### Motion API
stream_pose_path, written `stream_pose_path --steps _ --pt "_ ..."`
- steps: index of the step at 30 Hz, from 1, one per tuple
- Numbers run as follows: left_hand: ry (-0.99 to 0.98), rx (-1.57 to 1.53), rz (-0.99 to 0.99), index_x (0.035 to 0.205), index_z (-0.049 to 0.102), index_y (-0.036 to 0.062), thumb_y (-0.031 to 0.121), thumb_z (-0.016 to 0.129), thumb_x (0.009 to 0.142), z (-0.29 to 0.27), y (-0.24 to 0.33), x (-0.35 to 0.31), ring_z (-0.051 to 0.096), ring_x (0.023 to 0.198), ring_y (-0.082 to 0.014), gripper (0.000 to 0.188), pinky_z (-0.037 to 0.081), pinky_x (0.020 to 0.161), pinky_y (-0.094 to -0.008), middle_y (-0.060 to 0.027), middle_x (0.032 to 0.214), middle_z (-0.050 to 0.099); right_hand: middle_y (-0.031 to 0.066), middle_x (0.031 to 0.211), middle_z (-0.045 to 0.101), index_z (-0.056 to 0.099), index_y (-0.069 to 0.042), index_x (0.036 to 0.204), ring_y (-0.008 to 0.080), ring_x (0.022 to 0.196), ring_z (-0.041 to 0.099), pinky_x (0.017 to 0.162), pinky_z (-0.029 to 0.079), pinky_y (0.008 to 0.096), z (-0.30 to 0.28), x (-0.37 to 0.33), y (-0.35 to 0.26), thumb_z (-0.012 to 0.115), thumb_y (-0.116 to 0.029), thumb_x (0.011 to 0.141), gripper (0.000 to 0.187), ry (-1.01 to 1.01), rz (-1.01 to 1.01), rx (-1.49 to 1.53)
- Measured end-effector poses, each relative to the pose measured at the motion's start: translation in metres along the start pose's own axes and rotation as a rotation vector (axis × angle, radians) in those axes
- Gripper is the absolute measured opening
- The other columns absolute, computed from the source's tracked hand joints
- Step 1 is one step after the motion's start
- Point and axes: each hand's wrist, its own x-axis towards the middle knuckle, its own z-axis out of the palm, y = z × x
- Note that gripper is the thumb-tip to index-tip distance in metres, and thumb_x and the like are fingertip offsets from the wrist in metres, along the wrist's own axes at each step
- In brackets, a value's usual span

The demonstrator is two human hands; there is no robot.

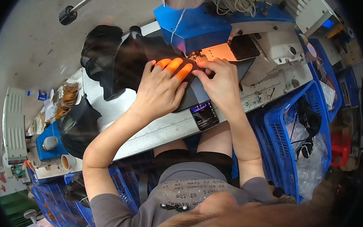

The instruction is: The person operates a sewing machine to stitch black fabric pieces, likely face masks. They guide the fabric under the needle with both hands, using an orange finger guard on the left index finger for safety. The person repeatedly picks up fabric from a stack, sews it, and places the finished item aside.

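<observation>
Under the blue head of a sewing machine [193,27] runs a piece of black fabric [138,53], its folds heaped to the left. My left hand [159,90] lies over the fabric with orange covers on several fingertips, fingers stretched toward the needle area. Just right of it, my right hand [221,82] pinches the fabric edge between thumb and forefinger, close to the metal presser foot [195,56]. A warm lamp lights this spot. What lies beneath my left palm is hidden.
A phone [204,116] with a lit screen rests at the table's front edge. A dark flat rectangle [244,47] sits on the machine bed. Blue crates [273,120] stand at right, one holding black pieces and clear plastic. A paper cup [68,162] is at left.
</observation>
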Motion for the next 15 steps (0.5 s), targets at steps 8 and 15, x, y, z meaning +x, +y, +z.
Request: stream_pose_path --steps 8,15 --pt "0.042 0.035 -0.004 0.12 0.068 0.0088 0.025 0.064 0.089 0.006 -0.007 0.008 0.059 0.096 -0.0282 0.036 0.037 0.102 -0.0496 -0.0124 0.107 0.065 0.0106 0.069 0.068 0.077 -0.007 0.09 0.0299 0.073 0.065 0.076 0.043 0.0413 0.001 0.015 -0.002 0.073 -0.019 0.08 0.015 -0.093 0.053 -0.052" --pt "0.065 0.02 0.015 0.117 0.068 0.0083 0.025 0.067 0.088 0.011 -0.018 0.011 0.06 0.094 -0.0277 0.034 0.039 0.102 -0.0479 -0.0124 0.103 0.066 0.0106 0.069 0.069 0.077 -0.007 0.09 0.0291 0.067 0.065 0.072 0.044 0.0403 0.01 0.02 0.003 0.072 -0.019 0.081 0.016 -0.029 0.042 -0.073"
